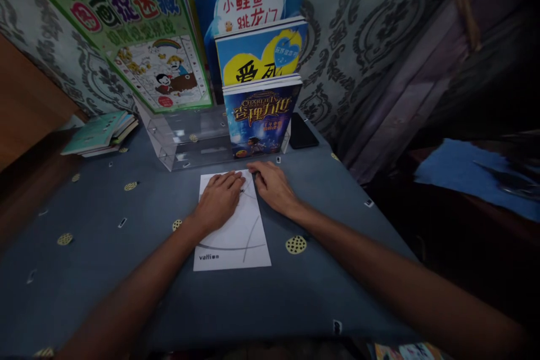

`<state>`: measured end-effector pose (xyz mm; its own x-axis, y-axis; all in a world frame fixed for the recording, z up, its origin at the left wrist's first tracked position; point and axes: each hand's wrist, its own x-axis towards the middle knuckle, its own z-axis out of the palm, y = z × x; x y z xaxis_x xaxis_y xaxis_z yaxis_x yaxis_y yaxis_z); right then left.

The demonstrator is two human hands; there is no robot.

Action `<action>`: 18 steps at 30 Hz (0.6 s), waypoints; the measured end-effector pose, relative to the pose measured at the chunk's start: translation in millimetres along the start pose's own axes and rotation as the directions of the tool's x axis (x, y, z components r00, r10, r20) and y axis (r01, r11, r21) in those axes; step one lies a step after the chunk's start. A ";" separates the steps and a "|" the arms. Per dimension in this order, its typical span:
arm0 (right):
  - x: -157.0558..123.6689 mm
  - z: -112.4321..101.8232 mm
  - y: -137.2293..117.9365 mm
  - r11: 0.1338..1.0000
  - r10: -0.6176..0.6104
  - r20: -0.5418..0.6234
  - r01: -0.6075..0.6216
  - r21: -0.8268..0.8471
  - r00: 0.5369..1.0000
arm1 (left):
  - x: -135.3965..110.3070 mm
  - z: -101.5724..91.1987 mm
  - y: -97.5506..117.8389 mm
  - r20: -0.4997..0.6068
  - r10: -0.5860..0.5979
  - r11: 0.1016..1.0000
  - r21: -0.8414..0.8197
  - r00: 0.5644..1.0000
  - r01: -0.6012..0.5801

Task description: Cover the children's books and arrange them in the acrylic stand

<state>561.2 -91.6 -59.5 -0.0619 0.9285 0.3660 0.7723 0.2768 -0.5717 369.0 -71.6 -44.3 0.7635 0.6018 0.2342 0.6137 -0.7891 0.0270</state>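
Observation:
A white sheet of paper [236,236] with thin curved lines lies on the blue-grey tablecloth [105,270]. My left hand [219,199] lies flat on the sheet's upper part, fingers together and stretched forward. My right hand [273,185] rests at the sheet's upper right corner, fingers extended toward its top edge. A small dark mark or object shows between the two hands; I cannot make it out. Just beyond the hands a dark blue book [261,115] stands upright in a clear acrylic stand [185,140], with a blue-and-yellow book [261,50] behind it.
Large picture books [126,28] lean against the patterned wall at the back. A stack of thin books [101,134] lies at the back left. A black phone [302,132] lies right of the stand. The table's right edge drops into a dark area with blue cloth [468,174].

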 end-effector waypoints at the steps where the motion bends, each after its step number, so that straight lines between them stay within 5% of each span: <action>1: 0.1 0.4 0.3 1.000 -0.002 -0.003 0.002 0.006 1.000 | -0.6 0.5 -0.8 -0.009 0.003 1.000 -0.010 1.000 -0.003; 18: -0.9 4.1 -4.7 0.995 -0.074 0.014 0.075 -0.061 0.997 | -10.0 -1.6 -7.3 -0.064 -0.025 0.998 -0.062 0.998 0.021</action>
<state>555.1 -92.7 -60.2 -0.1274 0.9088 0.3973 0.8025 0.3299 -0.4971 356.5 -72.0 -45.2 0.7333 0.6124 0.2953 0.6160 -0.7823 0.0925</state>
